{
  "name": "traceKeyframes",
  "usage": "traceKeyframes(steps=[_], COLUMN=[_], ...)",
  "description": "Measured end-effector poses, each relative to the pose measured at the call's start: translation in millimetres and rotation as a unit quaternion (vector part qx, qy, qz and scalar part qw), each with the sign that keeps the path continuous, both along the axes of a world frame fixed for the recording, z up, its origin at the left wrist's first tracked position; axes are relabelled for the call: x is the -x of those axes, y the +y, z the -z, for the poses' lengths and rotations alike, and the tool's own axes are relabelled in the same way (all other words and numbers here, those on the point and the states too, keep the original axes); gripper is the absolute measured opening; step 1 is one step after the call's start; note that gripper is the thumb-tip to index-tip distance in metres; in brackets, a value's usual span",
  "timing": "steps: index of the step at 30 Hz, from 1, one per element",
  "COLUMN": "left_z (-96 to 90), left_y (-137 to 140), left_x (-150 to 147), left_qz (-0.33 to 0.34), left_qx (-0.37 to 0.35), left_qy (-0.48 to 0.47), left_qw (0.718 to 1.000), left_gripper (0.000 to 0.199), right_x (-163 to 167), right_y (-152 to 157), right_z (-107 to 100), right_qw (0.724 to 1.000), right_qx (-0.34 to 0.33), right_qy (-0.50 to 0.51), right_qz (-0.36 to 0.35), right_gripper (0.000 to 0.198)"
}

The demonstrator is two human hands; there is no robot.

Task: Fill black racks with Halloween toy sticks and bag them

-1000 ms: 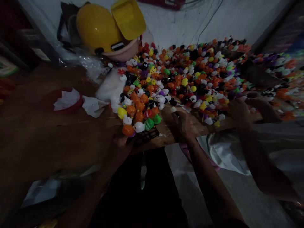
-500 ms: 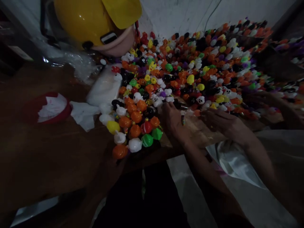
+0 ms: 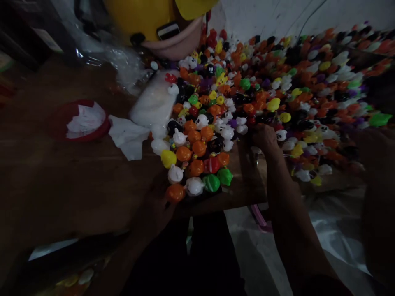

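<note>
Small glossy plastic toys, orange, white, green, red and yellow, stand close together in rows near the table's front edge. My left hand (image 3: 157,209) is in shadow at the front left corner of these rows, its thumb side by an orange toy (image 3: 175,193); its fingers hardly show. To the right, my right hand (image 3: 263,137) has its fingers curled down at the near edge of the big heap of toys (image 3: 277,102). What it grips, if anything, is hidden. A white panda-faced toy (image 3: 281,135) lies just beside it.
A red dish (image 3: 106,128) with white paper slips and a white sheet (image 3: 129,135) lie left. Behind are a stack of clear plastic bags (image 3: 151,102) and a pink basin (image 3: 175,48) holding a large yellow object. Another person's hand (image 3: 376,150) is at the right.
My right hand has moved right, away from the rows to the heap's edge. The view has shifted left. The other person's hand has moved farther right, by a green toy.
</note>
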State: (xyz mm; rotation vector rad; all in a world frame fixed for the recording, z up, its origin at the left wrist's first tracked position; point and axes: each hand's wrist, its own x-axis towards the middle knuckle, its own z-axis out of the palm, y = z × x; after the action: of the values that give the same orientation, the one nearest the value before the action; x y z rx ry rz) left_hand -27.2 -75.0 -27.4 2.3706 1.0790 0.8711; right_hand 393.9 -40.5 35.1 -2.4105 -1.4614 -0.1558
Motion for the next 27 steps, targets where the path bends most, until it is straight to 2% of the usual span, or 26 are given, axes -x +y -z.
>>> traceKeyframes(steps=[3,7,10,13,16,19,22,25,27], left_z=[3.1,4.6,-0.3,-3.2,1.5,7.0,2.9,-8.1,-13.1], left_y=[1.9,5.2,4.8,1.7,-3.3,-11.9,-23.1,-29.8,-29.2], left_x=[-1.3,-3.8,-7.3,-13.7,-20.7,-20.8,-11.5,-3.0,-3.1], left_qz=[0.0,0.011,0.012,0.01,-0.018,-0.066,-0.084,-0.039,-0.014], left_qx=[-0.015,-0.015,-0.007,-0.032,-0.04,-0.011,0.027,0.014,-0.01], left_qy=[-0.009,-0.016,0.009,0.02,0.016,-0.029,-0.064,-0.041,-0.018], left_qw=[1.0,1.0,1.0,0.999,0.999,0.997,0.994,0.998,1.0], left_gripper=[0.026,0.03,0.026,0.027,0.028,0.025,0.016,0.008,0.01], right_x=[14.2,49.3,81.5,110.9,134.9,152.8,162.6,166.1,166.4], right_y=[-12.1,-56.1,-94.3,-125.3,-145.9,-156.5,-159.9,-159.4,-158.1], right_z=[-17.8,-28.6,-19.1,-4.8,6.4,15.0,23.1,30.5,33.7], right_qw=[0.999,0.998,0.993,0.984,0.977,0.973,0.983,0.994,0.996], right_qx=[-0.004,-0.04,-0.077,-0.122,-0.149,-0.16,-0.132,-0.06,-0.033], right_qy=[-0.016,0.008,0.079,0.124,0.153,0.159,0.13,0.089,0.083], right_qz=[0.032,0.05,0.03,0.022,-0.004,-0.039,-0.008,0.03,0.027], right_gripper=[0.023,0.031,0.028,0.029,0.031,0.031,0.022,0.02,0.024])
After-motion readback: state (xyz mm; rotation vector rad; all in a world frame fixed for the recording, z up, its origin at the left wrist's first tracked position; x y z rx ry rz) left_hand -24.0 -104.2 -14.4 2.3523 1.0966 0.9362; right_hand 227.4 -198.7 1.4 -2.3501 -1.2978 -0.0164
